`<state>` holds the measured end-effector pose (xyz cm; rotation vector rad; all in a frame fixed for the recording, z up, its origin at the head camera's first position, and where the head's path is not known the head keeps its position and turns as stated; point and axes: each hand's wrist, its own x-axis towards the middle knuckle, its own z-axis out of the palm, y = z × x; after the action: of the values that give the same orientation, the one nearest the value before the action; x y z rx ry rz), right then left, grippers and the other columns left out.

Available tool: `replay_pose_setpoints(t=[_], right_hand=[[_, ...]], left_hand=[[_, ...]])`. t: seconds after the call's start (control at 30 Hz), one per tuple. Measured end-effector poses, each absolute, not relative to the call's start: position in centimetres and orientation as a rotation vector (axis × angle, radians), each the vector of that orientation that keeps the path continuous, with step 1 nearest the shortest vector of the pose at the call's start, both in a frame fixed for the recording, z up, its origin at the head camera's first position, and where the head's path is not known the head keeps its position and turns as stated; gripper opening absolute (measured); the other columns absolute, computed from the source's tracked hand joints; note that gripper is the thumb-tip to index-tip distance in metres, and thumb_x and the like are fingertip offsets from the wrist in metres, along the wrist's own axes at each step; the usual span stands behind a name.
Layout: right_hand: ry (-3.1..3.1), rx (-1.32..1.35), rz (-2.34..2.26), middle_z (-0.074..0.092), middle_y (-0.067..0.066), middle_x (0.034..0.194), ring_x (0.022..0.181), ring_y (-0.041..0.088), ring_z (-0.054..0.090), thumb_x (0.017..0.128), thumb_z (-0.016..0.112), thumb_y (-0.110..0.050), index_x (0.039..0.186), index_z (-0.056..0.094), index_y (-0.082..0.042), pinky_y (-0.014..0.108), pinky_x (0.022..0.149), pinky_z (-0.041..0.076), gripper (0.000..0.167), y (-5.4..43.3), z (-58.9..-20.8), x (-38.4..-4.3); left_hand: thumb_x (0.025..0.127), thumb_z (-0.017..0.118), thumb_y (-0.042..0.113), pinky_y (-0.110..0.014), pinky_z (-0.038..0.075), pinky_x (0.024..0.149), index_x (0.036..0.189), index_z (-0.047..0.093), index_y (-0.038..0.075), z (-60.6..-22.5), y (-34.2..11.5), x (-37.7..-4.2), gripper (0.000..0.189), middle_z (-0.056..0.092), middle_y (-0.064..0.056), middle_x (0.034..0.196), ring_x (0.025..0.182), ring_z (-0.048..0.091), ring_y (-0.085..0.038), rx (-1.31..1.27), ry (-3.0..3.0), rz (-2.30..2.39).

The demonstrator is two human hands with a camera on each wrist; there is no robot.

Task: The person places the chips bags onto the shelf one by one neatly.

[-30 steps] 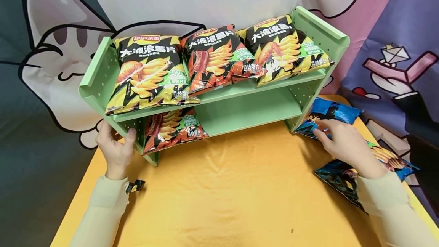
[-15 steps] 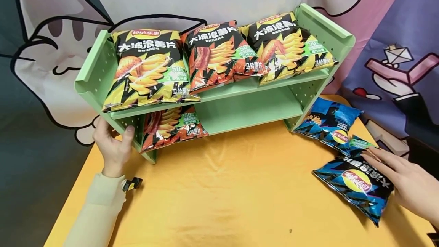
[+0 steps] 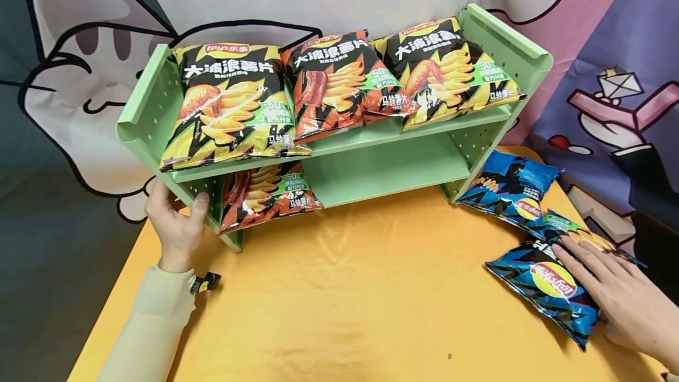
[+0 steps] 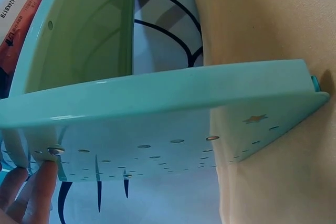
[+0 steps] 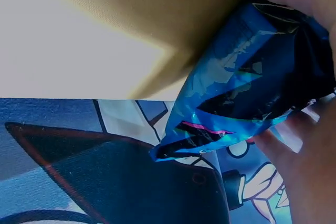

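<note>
A green two-tier shelf (image 3: 382,170) stands at the back of the table. My left hand (image 3: 175,223) holds its left side panel, thumb at the front; in the left wrist view the fingers (image 4: 39,192) touch the panel's outer face. On the right, my right hand (image 3: 615,287) grips the nearest blue bag of chips (image 3: 551,279), fingers across its top. In the right wrist view this bag (image 5: 252,72) sits between thumb and fingers. A second blue bag (image 3: 511,184) lies beside the shelf's right foot, and another (image 3: 578,229) is partly under my hand.
Two yellow-and-black chip bags (image 3: 228,111) and a red one (image 3: 339,84) between them fill the upper tier. One red bag (image 3: 265,196) lies at the lower tier's left end. The table (image 3: 339,299) has a yellow cover. A printed backdrop (image 3: 599,28) hangs behind.
My right hand has moved from over the far blue bag toward me and right, onto the nearest blue bag, which it now grips. My left hand stays on the shelf's side panel.
</note>
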<state>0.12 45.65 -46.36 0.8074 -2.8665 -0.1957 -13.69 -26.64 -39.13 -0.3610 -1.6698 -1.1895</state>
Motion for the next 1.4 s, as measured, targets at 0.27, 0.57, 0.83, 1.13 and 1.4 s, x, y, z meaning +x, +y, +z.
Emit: replay_pose_setpoints(t=[0.27, 0.57, 0.83, 1.13, 1.4], right_hand=[[-2.76, 0.798, -0.167, 0.034, 0.02, 0.164, 0.163, 0.031, 0.003, 0.09, 0.002, -0.077, 0.161, 0.036, -0.011, 0.057, 0.13, 0.002, 0.102, 45.6, -46.4, 0.4], [-2.667, 0.832, -0.113, 0.047, 0.022, 0.151, 0.143, 0.044, 0.035, 0.087, 0.013, -0.089, 0.156, 0.045, -0.011, 0.056, 0.128, 0.009, 0.108, 44.7, -45.1, 1.9], [-2.598, 0.978, -0.072, 0.063, 0.02, 0.127, 0.112, 0.036, 0.053, 0.087, 0.022, -0.09, 0.142, 0.059, -0.009, 0.035, 0.116, 0.022, 0.104, 42.0, -43.4, 2.2], [-2.537, 1.15, -0.094, 0.074, 0.01, 0.107, 0.087, 0.03, 0.065, 0.091, 0.021, -0.082, 0.124, 0.071, -0.01, 0.042, 0.082, 0.04, 0.093, 37.0, -40.6, 1.4], [-2.419, 1.321, 0.01, 0.075, 0.007, 0.106, 0.092, 0.024, 0.068, 0.103, 0.026, -0.062, 0.122, 0.073, -0.007, 0.046, 0.083, 0.044, 0.075, 31.5, -39.4, -0.3]], left_hand=[[0.079, 0.072, 0.053, -0.009, 0.045, 0.061, 0.119, 0.074, -0.003, -39.5, -26.9, -13.9, 0.069, 0.073, -0.009, 0.087, 0.066, 0.059, 0.003, -0.354, -1.687, -1.186], [0.079, 0.069, 0.048, -0.01, 0.045, 0.067, 0.119, 0.074, -0.004, -38.2, -25.9, -13.3, 0.065, 0.075, -0.005, 0.09, 0.073, 0.061, 0.003, -0.361, -1.683, -1.17], [0.08, 0.07, 0.045, -0.014, 0.046, 0.073, 0.118, 0.073, -0.006, -37.3, -25.1, -12.6, 0.064, 0.073, 0.012, 0.096, 0.078, 0.064, -0.001, -0.383, -1.67, -1.185], [0.08, 0.07, 0.05, -0.015, 0.047, 0.08, 0.119, 0.073, -0.005, -37.3, -25.3, -12.6, 0.068, 0.074, 0.011, 0.101, 0.085, 0.065, 0.0, -0.373, -1.667, -1.17], [0.078, 0.066, 0.041, -0.009, 0.046, 0.07, 0.119, 0.073, -0.004, -37.3, -25.2, -12.5, 0.062, 0.072, 0.009, 0.095, 0.076, 0.062, 0.004, -0.353, -1.7, -1.159]])
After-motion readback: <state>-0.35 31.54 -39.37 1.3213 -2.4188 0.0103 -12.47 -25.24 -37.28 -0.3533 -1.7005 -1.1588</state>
